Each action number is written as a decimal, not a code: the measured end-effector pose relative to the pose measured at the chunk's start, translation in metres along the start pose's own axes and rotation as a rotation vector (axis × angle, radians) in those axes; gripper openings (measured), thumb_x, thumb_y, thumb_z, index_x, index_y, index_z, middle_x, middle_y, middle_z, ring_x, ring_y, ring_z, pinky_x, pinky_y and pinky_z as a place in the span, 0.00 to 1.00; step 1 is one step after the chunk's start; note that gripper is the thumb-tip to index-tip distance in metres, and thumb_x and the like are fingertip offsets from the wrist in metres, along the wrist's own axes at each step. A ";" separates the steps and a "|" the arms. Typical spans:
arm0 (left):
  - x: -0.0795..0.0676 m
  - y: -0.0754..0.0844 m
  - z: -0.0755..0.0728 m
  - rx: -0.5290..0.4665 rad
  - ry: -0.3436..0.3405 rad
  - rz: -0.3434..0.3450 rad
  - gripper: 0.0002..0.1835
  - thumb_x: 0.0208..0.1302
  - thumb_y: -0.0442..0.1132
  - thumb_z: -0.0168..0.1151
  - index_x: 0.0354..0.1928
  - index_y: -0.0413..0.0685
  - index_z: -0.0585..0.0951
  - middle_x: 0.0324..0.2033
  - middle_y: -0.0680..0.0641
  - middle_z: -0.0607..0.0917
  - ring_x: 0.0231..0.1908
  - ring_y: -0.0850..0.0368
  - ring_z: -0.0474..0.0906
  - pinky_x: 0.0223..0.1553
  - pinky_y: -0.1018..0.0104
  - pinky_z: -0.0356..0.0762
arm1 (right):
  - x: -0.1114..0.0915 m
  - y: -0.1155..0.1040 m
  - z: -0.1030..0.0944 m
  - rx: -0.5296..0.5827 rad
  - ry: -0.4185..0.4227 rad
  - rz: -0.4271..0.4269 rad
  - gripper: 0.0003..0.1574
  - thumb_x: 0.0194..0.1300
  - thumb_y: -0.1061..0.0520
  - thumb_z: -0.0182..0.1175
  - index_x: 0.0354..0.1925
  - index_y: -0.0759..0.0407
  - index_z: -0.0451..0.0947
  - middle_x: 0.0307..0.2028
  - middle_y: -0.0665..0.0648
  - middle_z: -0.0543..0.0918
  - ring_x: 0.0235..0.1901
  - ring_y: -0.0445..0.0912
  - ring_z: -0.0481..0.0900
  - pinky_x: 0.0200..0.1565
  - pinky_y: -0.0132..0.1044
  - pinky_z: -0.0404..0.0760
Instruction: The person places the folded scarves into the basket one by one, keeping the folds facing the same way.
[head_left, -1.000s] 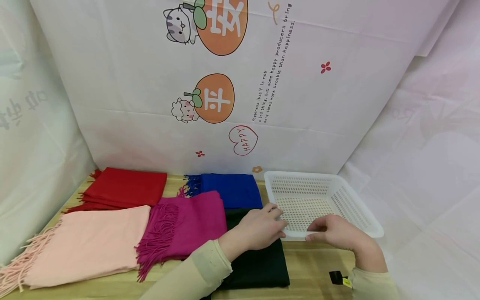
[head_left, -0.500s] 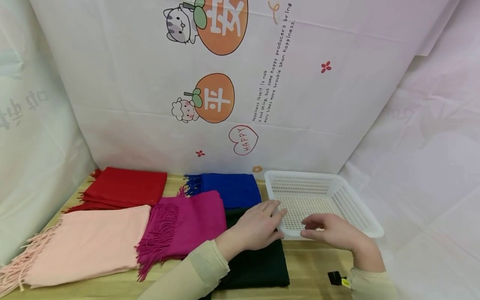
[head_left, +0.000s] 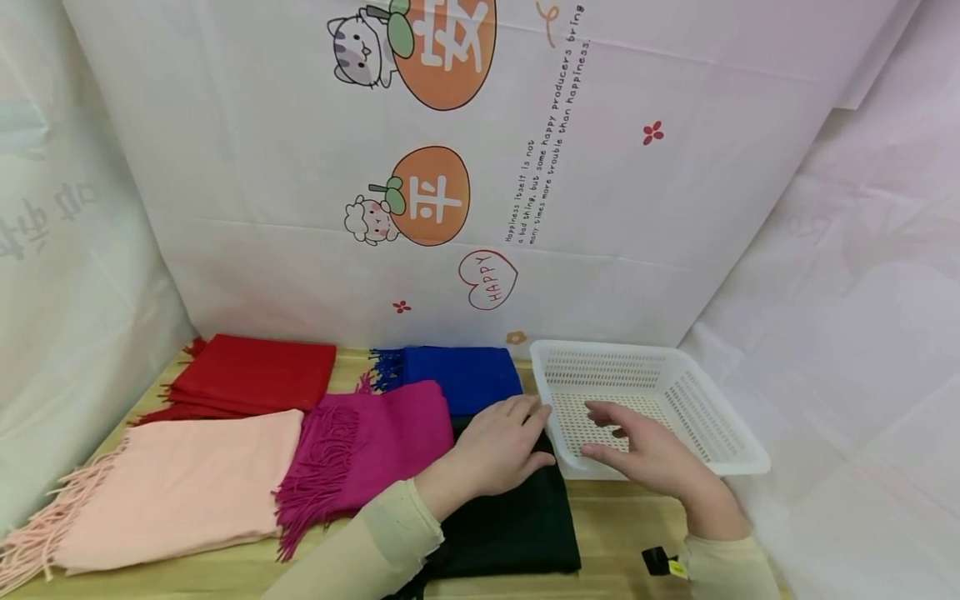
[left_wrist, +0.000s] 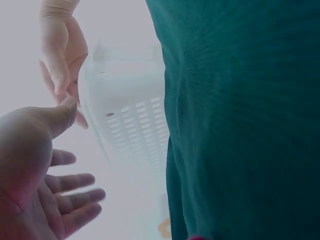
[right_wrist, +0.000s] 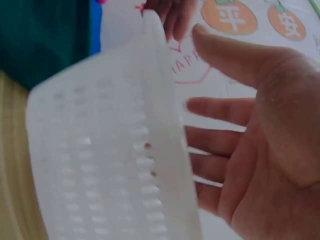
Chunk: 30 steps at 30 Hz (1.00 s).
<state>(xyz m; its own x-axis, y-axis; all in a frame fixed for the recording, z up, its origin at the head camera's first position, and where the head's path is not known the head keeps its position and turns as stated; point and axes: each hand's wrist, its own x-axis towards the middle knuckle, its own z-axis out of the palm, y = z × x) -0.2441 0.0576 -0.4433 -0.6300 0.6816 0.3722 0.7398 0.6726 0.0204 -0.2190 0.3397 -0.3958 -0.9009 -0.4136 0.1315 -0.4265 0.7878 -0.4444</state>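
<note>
A white perforated plastic basket (head_left: pixel 600 367) stands at the right end of the table with nothing in it. My left hand (head_left: pixel 491 450) hovers over a folded dark green scarf (head_left: pixel 525 533), fingertips right by the basket's left rim. Its fingers are spread and hold nothing, as the left wrist view also shows. Over the basket's front rim is my right hand (head_left: pixel 652 454), thumb and fingers apart. In the right wrist view its fingers (right_wrist: pixel 215 140) are straight beside the basket's side wall (right_wrist: pixel 105 150), with nothing between them.
Left of the basket lie more folded, fringed scarves: blue (head_left: pixel 461 379), magenta (head_left: pixel 408 433), red (head_left: pixel 258 375) and pale pink (head_left: pixel 180 483). A small black item (head_left: pixel 656 561) with a yellow label shows by the right sleeve. Printed white cloth (head_left: pixel 300 275) walls the table in.
Both hands have let go of the basket's rim. The left hand has drawn back a little to the left; the right has moved left and away from the front rim, its fingers opening.
</note>
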 end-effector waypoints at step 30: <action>-0.043 -0.024 -0.014 -0.089 -0.028 -0.254 0.43 0.83 0.67 0.57 0.83 0.40 0.70 0.75 0.37 0.78 0.71 0.42 0.79 0.67 0.48 0.83 | 0.015 -0.030 0.039 -0.015 0.208 -0.174 0.40 0.77 0.46 0.73 0.78 0.59 0.75 0.75 0.61 0.79 0.72 0.63 0.78 0.66 0.68 0.79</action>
<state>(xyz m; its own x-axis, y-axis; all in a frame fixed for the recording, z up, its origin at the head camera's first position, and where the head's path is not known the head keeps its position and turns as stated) -0.2315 0.0076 -0.4466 -0.8033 0.5032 0.3186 0.5745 0.7956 0.1921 -0.2161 0.2922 -0.4152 -0.8105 -0.4415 0.3848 -0.5759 0.7206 -0.3861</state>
